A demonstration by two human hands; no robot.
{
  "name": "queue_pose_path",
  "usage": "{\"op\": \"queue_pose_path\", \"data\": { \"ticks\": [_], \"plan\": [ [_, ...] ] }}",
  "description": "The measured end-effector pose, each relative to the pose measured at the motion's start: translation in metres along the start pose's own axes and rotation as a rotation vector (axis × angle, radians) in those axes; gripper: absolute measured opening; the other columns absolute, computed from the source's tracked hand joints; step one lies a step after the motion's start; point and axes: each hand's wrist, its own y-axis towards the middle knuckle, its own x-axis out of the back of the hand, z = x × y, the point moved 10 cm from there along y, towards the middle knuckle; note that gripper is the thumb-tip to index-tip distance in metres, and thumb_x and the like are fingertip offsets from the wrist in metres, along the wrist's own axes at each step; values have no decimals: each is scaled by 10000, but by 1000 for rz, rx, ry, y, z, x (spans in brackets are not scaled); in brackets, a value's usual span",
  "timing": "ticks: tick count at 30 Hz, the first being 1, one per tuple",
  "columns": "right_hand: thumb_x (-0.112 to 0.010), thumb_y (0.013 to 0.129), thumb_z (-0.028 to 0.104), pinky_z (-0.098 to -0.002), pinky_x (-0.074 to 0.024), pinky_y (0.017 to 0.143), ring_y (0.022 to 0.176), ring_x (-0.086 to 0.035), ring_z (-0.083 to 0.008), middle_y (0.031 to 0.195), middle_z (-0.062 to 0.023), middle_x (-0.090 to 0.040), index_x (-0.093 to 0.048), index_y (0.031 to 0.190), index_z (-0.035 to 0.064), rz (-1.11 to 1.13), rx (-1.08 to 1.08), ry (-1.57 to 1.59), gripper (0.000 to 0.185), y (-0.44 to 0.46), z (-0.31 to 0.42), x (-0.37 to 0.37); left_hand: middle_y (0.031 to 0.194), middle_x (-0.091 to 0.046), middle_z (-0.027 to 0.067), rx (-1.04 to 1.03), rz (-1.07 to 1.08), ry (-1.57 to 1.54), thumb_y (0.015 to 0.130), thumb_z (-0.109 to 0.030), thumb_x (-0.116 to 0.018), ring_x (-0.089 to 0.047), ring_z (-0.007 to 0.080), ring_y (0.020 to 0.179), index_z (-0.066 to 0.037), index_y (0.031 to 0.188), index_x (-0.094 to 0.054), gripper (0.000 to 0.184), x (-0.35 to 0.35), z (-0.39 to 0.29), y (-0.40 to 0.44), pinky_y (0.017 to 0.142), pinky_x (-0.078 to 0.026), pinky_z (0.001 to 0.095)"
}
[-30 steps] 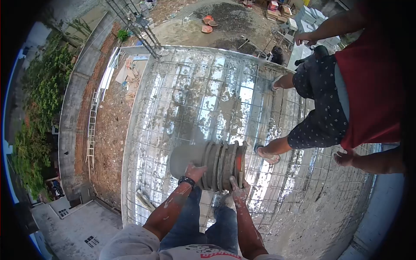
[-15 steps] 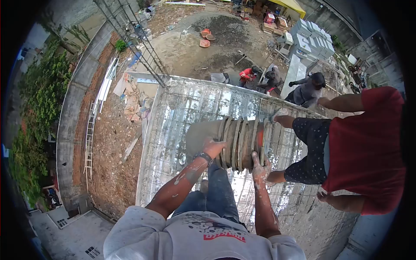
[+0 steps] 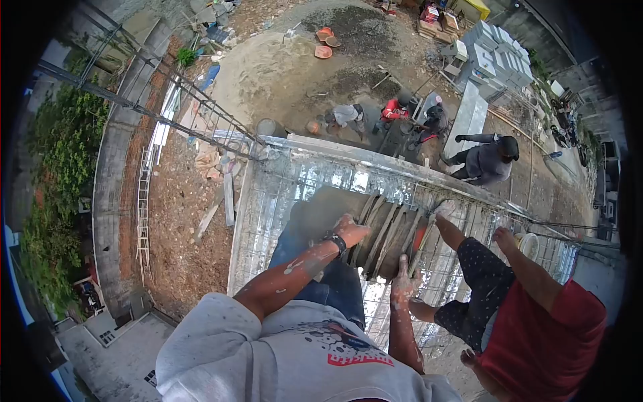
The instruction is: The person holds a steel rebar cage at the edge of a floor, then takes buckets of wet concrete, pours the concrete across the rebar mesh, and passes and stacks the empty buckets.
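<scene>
A stack of nested, mud-caked buckets lies sideways in front of me, rims toward the right and the smooth grey base toward the left. A reddish-orange patch shows near its right end. My left hand, with a dark band at the wrist, is closed on the rims on the near left side. Lower down at the right end, my right hand grips the stack with its thumb laid upward along a rim. Grey splashes cover both forearms. Under the stack is a reinforcing-bar grid over a shiny, wet-looking surface.
A person in a red shirt stands close on my right, barefoot on the grid. Beyond the raised edge, several people work at ground level. A rebar column slants at the far left corner. A white bucket stands right.
The stack has tilted and shifted slightly right and down in view, both hands still on it. The red-shirted person has moved lower in view. More of the ground workers shows past the edge.
</scene>
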Motion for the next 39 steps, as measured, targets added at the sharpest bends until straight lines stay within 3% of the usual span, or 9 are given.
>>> {"op": "queue_pose_path", "data": {
  "ticks": [5,8,12,20,22,24,28,30,39],
  "plan": [
    [-730,783,351,-327,-483,742,796,-589,-198,963,-130,-632,-586,1117,-44,-115,-21,13,537,37,24,-68,771,-639,225,-90,103,62,678,-342,-623,-627,332,761,40,719,-632,385,44,-29,90,695,-479,428],
    [-754,750,382,-316,-477,748,799,-591,-206,945,-140,-631,-571,1129,-43,-101,56,327,598,43,87,-132,931,-598,247,-109,77,83,720,-345,-583,-560,373,909,-6,900,-620,386,83,-42,144,805,-435,438],
    [-777,732,344,-308,-473,738,818,-605,-195,955,-139,-642,-562,1124,-54,-107,12,19,598,78,179,-194,1191,-559,213,-304,448,406,829,-400,-461,-428,362,1205,-98,1115,-622,447,108,-78,214,1070,-224,461],
    [-765,747,292,-321,-453,800,858,-602,-195,952,-147,-654,-612,1026,-82,101,461,-110,492,110,453,-332,1211,-590,68,-479,0,101,897,-372,-413,-464,319,1179,-191,1092,-639,350,337,-187,307,1086,-183,413],
    [-767,742,299,-326,-453,804,852,-608,-213,948,-152,-657,-614,983,-88,194,559,-29,480,94,531,-375,1216,-565,147,-481,-119,-37,860,-334,-495,-514,313,1113,-195,1108,-622,311,409,-206,324,1039,-275,393],
    [-789,711,271,-328,-470,744,740,-621,-214,792,-154,-664,-640,895,-74,69,722,-100,419,85,598,-413,1227,-518,209,-236,-263,-658,774,-348,-619,-545,286,1073,-127,1215,-540,500,489,-210,326,970,-361,389],
    [-691,712,525,-393,-479,610,631,-601,-382,660,-193,-603,-617,788,7,163,992,-173,529,114,672,-577,1176,-525,170,-187,-585,-834,678,-409,-713,-538,288,1021,35,1279,-406,808,618,-198,404,841,-452,398],
    [-622,687,664,-496,-400,903,1039,-552,-373,1092,-220,-579,-488,1226,37,222,1258,-467,838,95,688,-649,1143,-540,155,-183,-715,-760,694,-406,-699,-548,281,971,21,1237,-449,734,652,-151,472,796,-463,390],
    [-644,763,515,-442,-442,873,1026,-545,-385,1086,-227,-560,-513,1182,26,598,1168,-393,657,83,560,-702,1148,-545,98,232,-504,-1230,805,-222,-618,-522,239,1015,-132,1230,-520,445,465,73,421,730,-460,432]
  ]
}}
